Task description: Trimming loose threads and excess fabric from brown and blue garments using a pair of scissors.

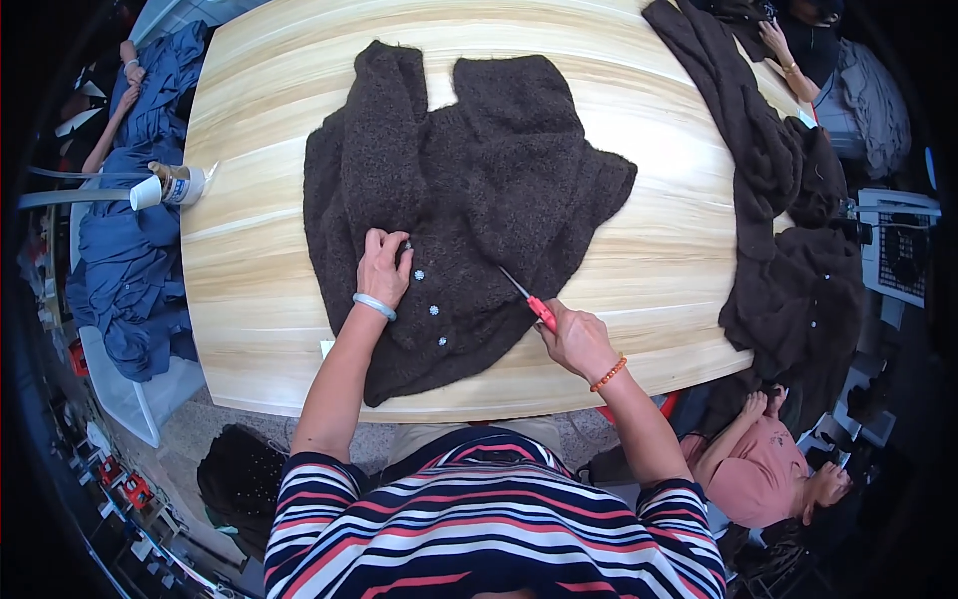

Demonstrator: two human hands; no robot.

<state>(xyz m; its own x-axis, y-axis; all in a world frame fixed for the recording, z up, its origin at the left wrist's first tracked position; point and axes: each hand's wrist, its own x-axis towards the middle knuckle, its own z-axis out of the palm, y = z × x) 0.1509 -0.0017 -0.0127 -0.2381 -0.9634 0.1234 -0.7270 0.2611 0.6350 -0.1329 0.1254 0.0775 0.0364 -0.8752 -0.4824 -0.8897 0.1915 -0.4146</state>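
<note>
A dark brown knitted cardigan [479, 190] lies spread on the table, its sleeves folded up toward the far side. Down its front runs a row of pale, shiny buttons [434, 310]. My left hand [384, 268] is closed in a pinch on the cardigan's front edge, at the uppermost visible button [407, 245]. In my right hand [579, 342] is a pair of red-handled scissors [540, 310]. Their thin metal blades look closed and point up and left, with the tip over the knit. The fingers partly cover the handles.
The wooden table [254, 299] has a curved look. A white tub [180, 187] sits at its left edge beside blue garments [130, 250]. More dark knitwear [798, 290] covers the right side. Co-workers' hands show at upper left, upper right and lower right.
</note>
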